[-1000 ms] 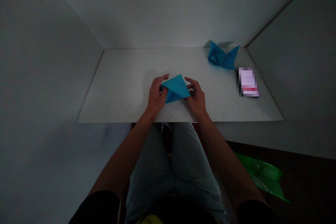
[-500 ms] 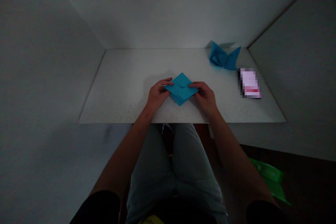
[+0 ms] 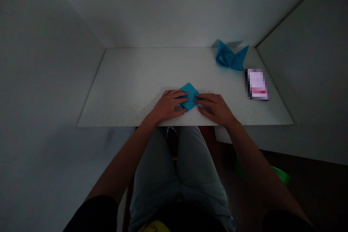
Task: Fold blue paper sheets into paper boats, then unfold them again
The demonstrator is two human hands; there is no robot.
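Observation:
A folded blue sheet of paper [image 3: 190, 90] lies as a diamond on the white tabletop, one corner pointing away from me. My left hand [image 3: 170, 104] rests over its left side, fingers stretched out and pressing flat, so that corner is partly hidden. From the other side, my right hand [image 3: 215, 106] touches the right corner with its extended fingertips. Neither hand is closed around the paper. Its lower corner shows between my two thumbs.
At the back right of the white table [image 3: 130, 79] stand folded blue paper shapes [image 3: 225, 56]. A phone with a blurred lit screen [image 3: 257, 83] lies near the right edge. Walls border the table's back and sides. Something green [image 3: 281, 174] is on the dark floor.
The paper was held slightly raised and pinched at its side corners; now it lies flat on the table. My hands have lowered it, and their fingers have spread over it.

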